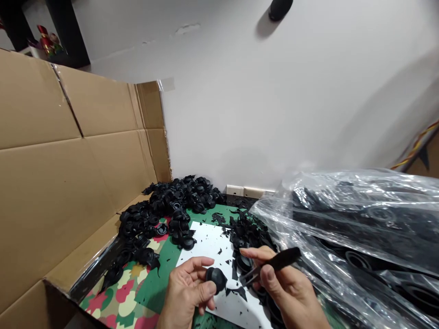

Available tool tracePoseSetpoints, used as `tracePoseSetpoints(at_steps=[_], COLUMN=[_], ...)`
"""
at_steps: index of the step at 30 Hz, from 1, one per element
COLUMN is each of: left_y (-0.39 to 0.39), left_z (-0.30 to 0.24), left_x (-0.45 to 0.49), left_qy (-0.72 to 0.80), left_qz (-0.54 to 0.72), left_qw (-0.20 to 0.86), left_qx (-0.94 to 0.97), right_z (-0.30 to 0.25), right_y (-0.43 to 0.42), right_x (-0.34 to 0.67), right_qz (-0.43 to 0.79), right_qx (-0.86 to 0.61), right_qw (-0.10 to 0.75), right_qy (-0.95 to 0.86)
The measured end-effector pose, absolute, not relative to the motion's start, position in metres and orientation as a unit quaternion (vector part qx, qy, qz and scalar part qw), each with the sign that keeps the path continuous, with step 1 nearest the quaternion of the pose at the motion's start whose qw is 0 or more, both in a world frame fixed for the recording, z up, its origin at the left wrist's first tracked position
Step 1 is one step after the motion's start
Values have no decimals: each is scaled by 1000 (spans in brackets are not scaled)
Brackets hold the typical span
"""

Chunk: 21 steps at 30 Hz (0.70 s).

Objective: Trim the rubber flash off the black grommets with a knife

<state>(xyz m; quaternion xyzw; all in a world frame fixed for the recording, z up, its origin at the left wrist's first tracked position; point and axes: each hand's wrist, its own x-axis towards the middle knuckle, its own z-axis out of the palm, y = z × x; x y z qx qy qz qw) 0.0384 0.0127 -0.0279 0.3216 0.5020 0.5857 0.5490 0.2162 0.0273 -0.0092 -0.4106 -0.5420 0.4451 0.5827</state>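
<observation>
My left hand (pixel 187 292) pinches a small round black rubber part (pixel 216 278) between thumb and fingers, low in the middle of the view. My right hand (pixel 286 288) grips a black-handled cutting tool (pixel 274 264), its metal tips pointing left and nearly touching the part. Both hands hover over a white sheet (pixel 212 249) strewn with black trimmings. A heap of similar black rubber parts (pixel 168 210) lies behind on the green and patterned mat (pixel 161 278).
A large cardboard box wall (pixel 68 173) stands along the left. A clear plastic bag (pixel 360 228) filled with black parts fills the right side. A white wall (pixel 274 114) rises behind, with a pale socket strip (pixel 245 191) at its foot.
</observation>
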Motion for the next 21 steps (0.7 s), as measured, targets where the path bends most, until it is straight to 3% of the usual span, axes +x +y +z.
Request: tracePoseSetpoints(at_steps=[8, 21], left_y=[12, 13], left_z=[-24, -24], left_x=[44, 52], left_qy=[499, 506], left_qz=[595, 592], left_qw=[547, 532], left_qx=[312, 332], right_z=[-29, -35], right_y=[30, 28], right_x=[210, 204], right_qz=[479, 291], right_qx=[-355, -298], right_qw=[626, 652], right_qy=[-502, -634])
